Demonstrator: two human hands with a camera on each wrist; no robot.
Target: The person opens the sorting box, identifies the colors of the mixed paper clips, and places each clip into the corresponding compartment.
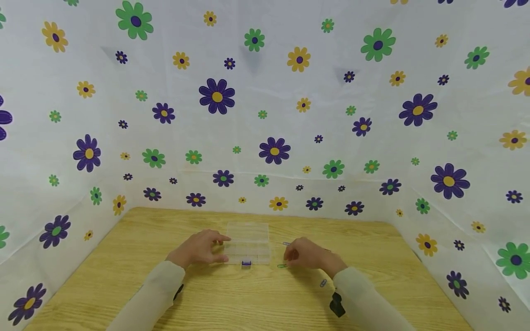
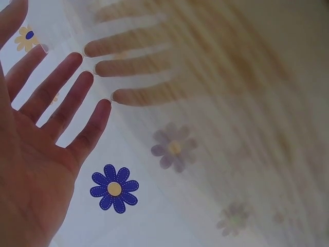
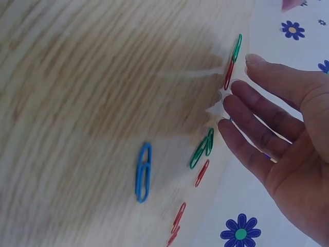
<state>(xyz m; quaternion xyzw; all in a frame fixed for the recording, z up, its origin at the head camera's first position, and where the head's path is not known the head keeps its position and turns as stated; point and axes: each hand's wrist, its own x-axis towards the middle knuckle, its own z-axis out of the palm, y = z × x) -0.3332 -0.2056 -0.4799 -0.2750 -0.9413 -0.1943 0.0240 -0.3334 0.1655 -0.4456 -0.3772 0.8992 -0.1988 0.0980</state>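
A clear plastic compartment box (image 1: 248, 249) with a purple latch (image 1: 246, 263) at its front lies on the wooden table. At the box's left side is my left hand (image 1: 198, 250), index finger and thumb reaching to its edge; the left wrist view shows its fingers (image 2: 79, 110) fairly straight. My right hand (image 1: 306, 254) hovers low over paper clips right of the box, fingers loosely bent, holding nothing visible. Near its fingertips lie a green paper clip (image 1: 282, 265) and, in the right wrist view, a red paper clip (image 3: 229, 75) end to end with another green one (image 3: 237, 48).
A blue paper clip (image 1: 323, 283) lies by the right wrist. Green paper clips (image 3: 199, 152) and several red paper clips (image 3: 178, 217) are scattered in the right wrist view. White flower-printed sheets (image 1: 265, 124) enclose the wooden table (image 1: 248, 303) at the back and both sides.
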